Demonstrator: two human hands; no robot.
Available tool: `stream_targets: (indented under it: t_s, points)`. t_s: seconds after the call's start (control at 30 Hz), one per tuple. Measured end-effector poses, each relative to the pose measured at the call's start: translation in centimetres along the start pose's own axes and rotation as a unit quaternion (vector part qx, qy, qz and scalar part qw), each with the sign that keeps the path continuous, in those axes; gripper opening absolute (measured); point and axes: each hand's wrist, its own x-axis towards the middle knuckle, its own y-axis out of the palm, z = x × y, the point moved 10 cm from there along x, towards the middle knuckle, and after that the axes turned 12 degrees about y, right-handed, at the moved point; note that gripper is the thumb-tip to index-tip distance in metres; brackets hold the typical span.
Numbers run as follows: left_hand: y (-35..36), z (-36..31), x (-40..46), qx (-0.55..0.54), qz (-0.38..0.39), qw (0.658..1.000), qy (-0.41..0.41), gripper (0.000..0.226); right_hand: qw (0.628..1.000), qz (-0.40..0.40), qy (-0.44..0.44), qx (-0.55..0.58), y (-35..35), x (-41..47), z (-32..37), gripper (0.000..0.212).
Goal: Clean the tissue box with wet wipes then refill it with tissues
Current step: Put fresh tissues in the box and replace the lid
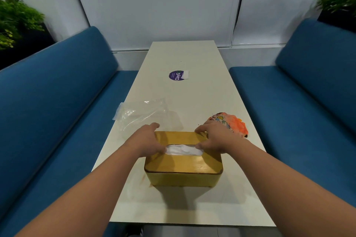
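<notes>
From the head camera I look down a long white table set between two blue benches, and the tissue box sits on it close to me, near the table's middle line. It is a yellow box with a wooden-looking lid, and the lid is on. White tissue shows through the slot in the lid. My left hand lies over the left end of the lid, with its thumb at the left end of the slot, touching the tissue, and its fingers curled over the far edge of the box. My right hand mirrors it on the right end, thumb at the right end of the slot and fingers bent down onto the far edge of the lid. I think both thumbs press the tissue rather than pinch it, but the view from behind the knuckles does not settle that. Beyond the left hand, just past the box, lies a crumpled clear plastic wrapper. Behind the right hand sits an orange patterned pack, partly hidden by the wrist. Farther up the table there is a round purple sticker with a small white tab beside it.
</notes>
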Motion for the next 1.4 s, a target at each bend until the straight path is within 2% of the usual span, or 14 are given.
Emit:
stream_targets:
  t_s: [0.13, 0.4, 0.47, 0.53, 0.6, 0.7, 0.77, 0.93, 1.07, 1.3, 1.4]
  points:
    - [0.5, -1.4, 0.3, 0.010, 0.012, 0.999, 0.040, 0.069, 1.000, -0.002, 0.006, 0.002, 0.1, -0.1, 0.1, 0.059]
    - [0.8, -1.9, 0.5, 0.030, 0.020, 0.998, 0.051, 0.067, 1.000, -0.012, 0.006, 0.020, 0.1, -0.4, -0.3, 0.060]
    - [0.8, -1.9, 0.4, 0.042, 0.025, 0.997, 0.060, 0.068, 0.998, -0.035, -0.012, 0.052, -0.2, -0.7, -0.2, 0.053]
    - [0.7, -2.1, 0.4, 0.052, 0.022, 0.995, 0.077, 0.067, 0.993, -0.075, -0.050, 0.079, -0.9, -1.3, 0.6, 0.035]
    - [0.5, -2.9, 0.3, 0.058, 0.007, 0.992, 0.114, 0.057, 0.990, -0.091, -0.082, 0.066, -1.0, -1.8, 1.7, 0.023]
    - [0.6, -4.3, 0.1, 0.074, -0.005, 0.984, 0.164, 0.029, 0.991, -0.082, -0.102, -0.002, -0.4, -2.1, 3.3, 0.027]
    - [0.8, -4.8, 0.1, 0.091, 0.001, 0.980, 0.179, 0.021, 0.991, -0.078, -0.100, -0.028, -0.3, -2.0, 3.7, 0.030]
    - [1.0, -5.4, 0.5, 0.155, 0.012, 0.966, 0.206, 0.019, 0.989, -0.082, -0.108, -0.063, -0.3, -2.1, 4.2, 0.026]
    - [1.7, -5.7, 0.9, 0.204, 0.036, 0.954, 0.216, 0.025, 0.990, -0.054, -0.094, -0.090, 0.2, -1.8, 4.1, 0.027]
    - [2.2, -6.6, 0.7, 0.253, 0.002, 0.931, 0.262, 0.017, 0.988, -0.061, -0.106, -0.090, 1.0, -1.9, 4.2, 0.017]
    - [2.3, -6.4, 0.6, 0.235, -0.003, 0.936, 0.263, 0.021, 0.990, -0.067, -0.103, -0.076, 1.3, -1.9, 4.0, 0.020]
